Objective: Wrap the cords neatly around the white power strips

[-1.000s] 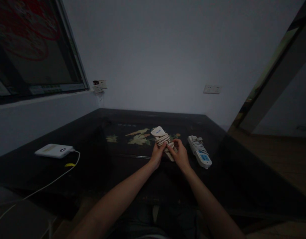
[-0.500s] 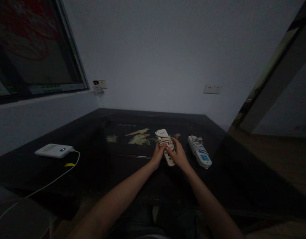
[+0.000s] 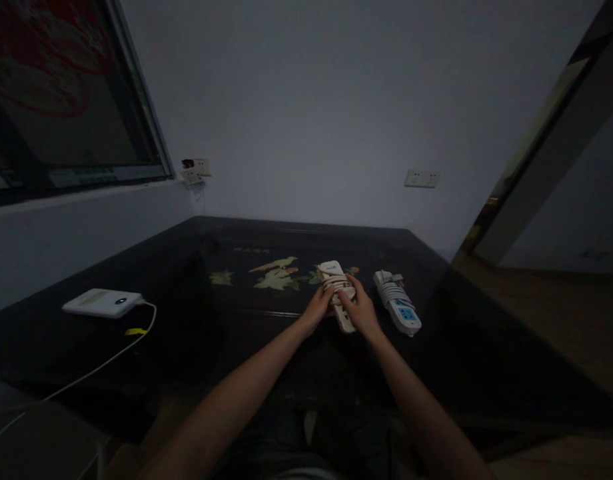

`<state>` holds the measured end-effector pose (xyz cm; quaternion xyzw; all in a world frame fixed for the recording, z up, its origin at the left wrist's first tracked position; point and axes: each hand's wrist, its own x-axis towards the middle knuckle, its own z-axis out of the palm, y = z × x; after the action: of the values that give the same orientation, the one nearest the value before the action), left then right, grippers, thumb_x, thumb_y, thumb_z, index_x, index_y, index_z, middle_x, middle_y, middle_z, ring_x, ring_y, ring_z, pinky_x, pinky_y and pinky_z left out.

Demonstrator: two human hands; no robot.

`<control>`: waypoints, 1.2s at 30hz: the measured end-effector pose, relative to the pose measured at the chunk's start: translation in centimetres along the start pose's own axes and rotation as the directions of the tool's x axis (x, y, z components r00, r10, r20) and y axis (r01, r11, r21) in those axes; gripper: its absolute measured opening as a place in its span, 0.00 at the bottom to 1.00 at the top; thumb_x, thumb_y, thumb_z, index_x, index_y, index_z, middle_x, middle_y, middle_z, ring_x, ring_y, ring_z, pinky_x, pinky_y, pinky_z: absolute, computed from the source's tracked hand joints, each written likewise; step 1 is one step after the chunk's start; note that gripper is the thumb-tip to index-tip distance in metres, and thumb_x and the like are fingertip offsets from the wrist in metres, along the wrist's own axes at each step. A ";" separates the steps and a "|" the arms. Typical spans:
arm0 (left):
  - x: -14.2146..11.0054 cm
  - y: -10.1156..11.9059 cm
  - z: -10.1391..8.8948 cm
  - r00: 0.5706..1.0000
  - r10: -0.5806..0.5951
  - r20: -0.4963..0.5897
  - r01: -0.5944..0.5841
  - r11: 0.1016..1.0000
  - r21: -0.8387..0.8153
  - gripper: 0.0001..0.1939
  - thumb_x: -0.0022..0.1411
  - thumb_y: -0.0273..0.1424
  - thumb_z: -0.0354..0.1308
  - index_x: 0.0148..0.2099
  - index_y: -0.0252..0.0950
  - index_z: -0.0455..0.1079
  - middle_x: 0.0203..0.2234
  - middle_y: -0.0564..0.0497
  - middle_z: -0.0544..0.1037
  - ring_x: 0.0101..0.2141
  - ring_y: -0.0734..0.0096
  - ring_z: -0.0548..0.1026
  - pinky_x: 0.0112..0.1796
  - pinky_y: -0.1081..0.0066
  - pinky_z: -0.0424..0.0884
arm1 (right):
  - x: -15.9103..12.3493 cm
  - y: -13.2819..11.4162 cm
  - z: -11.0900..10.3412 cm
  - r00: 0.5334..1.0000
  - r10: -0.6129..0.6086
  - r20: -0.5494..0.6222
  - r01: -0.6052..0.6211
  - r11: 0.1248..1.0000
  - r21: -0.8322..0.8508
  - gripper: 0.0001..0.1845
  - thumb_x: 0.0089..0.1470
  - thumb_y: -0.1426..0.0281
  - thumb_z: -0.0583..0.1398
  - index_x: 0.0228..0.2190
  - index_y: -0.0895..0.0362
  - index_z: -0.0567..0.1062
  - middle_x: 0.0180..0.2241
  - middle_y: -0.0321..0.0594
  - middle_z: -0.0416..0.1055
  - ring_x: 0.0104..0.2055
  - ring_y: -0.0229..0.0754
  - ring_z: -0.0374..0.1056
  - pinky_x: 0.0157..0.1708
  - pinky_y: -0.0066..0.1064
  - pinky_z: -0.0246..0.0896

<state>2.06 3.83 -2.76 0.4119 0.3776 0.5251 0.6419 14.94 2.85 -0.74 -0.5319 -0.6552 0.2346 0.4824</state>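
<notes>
A white power strip point(image 3: 347, 321) with its cord wound around its middle is held between both hands over the dark table. On its left side my left hand point(image 3: 318, 308) grips the strip and the coiled cord. From the right, my right hand point(image 3: 360, 309) closes around it, with the thumb on top near the cord. The fingers beneath the strip are hidden. Just right of my right hand lies a second power strip point(image 3: 405, 316), with blue socket faces and a grey-white cord wrapped around its far half.
The black table point(image 3: 226, 360) bears a painted bird-and-leaf design. A white power bank point(image 3: 102, 303) with a white cable point(image 3: 111, 360) lies at the left, beside a yellow tag point(image 3: 135, 331). Wall sockets point(image 3: 422, 178) are on the wall behind; a window is at the left.
The held power strip has shifted slightly right and turned a little in my hands, which stay closed on it. The camera view has moved slightly.
</notes>
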 end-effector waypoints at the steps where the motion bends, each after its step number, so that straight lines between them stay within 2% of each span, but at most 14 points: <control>1: 0.0 0.0 0.0 1.000 -0.001 0.001 0.001 1.000 0.002 0.24 0.59 0.43 0.57 0.54 0.38 0.65 0.50 0.42 0.73 0.46 0.58 0.74 0.36 0.65 0.75 | 0.0 0.1 0.0 1.000 0.004 -0.001 -0.004 1.000 -0.007 0.31 0.52 0.61 0.57 0.56 0.58 0.64 0.46 0.48 0.73 0.42 0.47 0.71 0.44 0.40 0.65; 9: -0.1 -0.1 0.2 1.000 0.017 -0.007 -0.017 1.000 -0.016 0.24 0.55 0.44 0.61 0.52 0.39 0.67 0.49 0.43 0.74 0.46 0.55 0.74 0.41 0.58 0.74 | 0.2 0.6 -0.1 1.000 -0.015 -0.015 0.015 1.000 -0.006 0.30 0.52 0.61 0.57 0.55 0.57 0.64 0.46 0.48 0.73 0.42 0.47 0.71 0.43 0.39 0.65; 13: -0.2 -0.1 0.3 0.999 0.035 -0.009 -0.035 0.999 -0.010 0.23 0.55 0.42 0.63 0.50 0.37 0.67 0.49 0.42 0.73 0.47 0.55 0.73 0.42 0.59 0.74 | 0.2 0.5 -0.2 1.000 -0.015 -0.020 0.015 1.000 -0.019 0.30 0.52 0.61 0.57 0.55 0.58 0.64 0.47 0.48 0.73 0.43 0.47 0.71 0.44 0.39 0.65; 18: 0.4 -1.0 0.2 0.999 0.044 -0.001 -0.044 0.997 0.056 0.25 0.55 0.37 0.63 0.54 0.36 0.63 0.40 0.42 0.75 0.41 0.59 0.75 0.41 0.58 0.74 | 0.5 1.0 -0.9 0.998 -0.010 -0.057 0.003 0.994 -0.110 0.30 0.53 0.62 0.56 0.56 0.57 0.63 0.47 0.48 0.72 0.45 0.47 0.70 0.46 0.40 0.63; 23: 0.9 -2.0 0.1 0.990 0.111 0.089 -0.124 0.980 0.158 0.28 0.51 0.31 0.66 0.55 0.37 0.64 0.38 0.45 0.76 0.37 0.65 0.75 0.43 0.57 0.72 | 1.1 2.0 -2.3 0.995 0.041 -0.094 -0.065 0.964 -0.259 0.31 0.53 0.61 0.55 0.57 0.59 0.63 0.44 0.50 0.73 0.43 0.51 0.70 0.44 0.41 0.63; 27: 0.2 -1.9 0.2 0.954 0.232 0.189 -0.280 0.914 0.294 0.26 0.50 0.27 0.65 0.53 0.40 0.69 0.41 0.45 0.77 0.40 0.65 0.75 0.50 0.58 0.67 | 1.4 2.6 -3.1 0.991 0.057 -0.118 -0.095 0.935 -0.343 0.31 0.54 0.60 0.55 0.57 0.59 0.62 0.42 0.51 0.73 0.43 0.52 0.70 0.43 0.41 0.63; 29: -0.2 -1.5 0.4 0.936 0.256 0.242 -0.331 0.874 0.357 0.25 0.51 0.25 0.63 0.53 0.40 0.69 0.43 0.45 0.77 0.41 0.64 0.74 0.50 0.58 0.66 | 1.5 2.9 -3.4 0.990 0.077 -0.114 -0.115 0.917 -0.383 0.31 0.54 0.59 0.54 0.57 0.60 0.63 0.42 0.52 0.73 0.44 0.53 0.70 0.43 0.42 0.62; 32: -0.8 -1.1 0.6 0.925 0.246 0.288 -0.347 0.856 0.382 0.25 0.51 0.25 0.62 0.53 0.40 0.71 0.46 0.44 0.76 0.44 0.62 0.73 0.48 0.59 0.67 | 1.5 3.3 -3.5 0.990 0.090 -0.112 -0.128 0.901 -0.414 0.31 0.54 0.59 0.54 0.57 0.61 0.63 0.42 0.53 0.73 0.44 0.54 0.69 0.43 0.42 0.62; 36: -1.0 -1.2 0.7 0.925 0.240 0.294 -0.346 0.853 0.392 0.22 0.50 0.26 0.62 0.50 0.39 0.73 0.47 0.44 0.76 0.44 0.60 0.73 0.45 0.61 0.70 | 1.4 3.6 -3.5 0.987 0.057 -0.150 -0.115 0.904 -0.412 0.30 0.54 0.60 0.55 0.56 0.59 0.64 0.41 0.50 0.73 0.44 0.52 0.70 0.43 0.39 0.61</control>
<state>3.01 2.64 -3.51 0.6572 0.3394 0.4666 0.4850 19.72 4.61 -1.64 -0.6660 -0.6323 0.0732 0.3889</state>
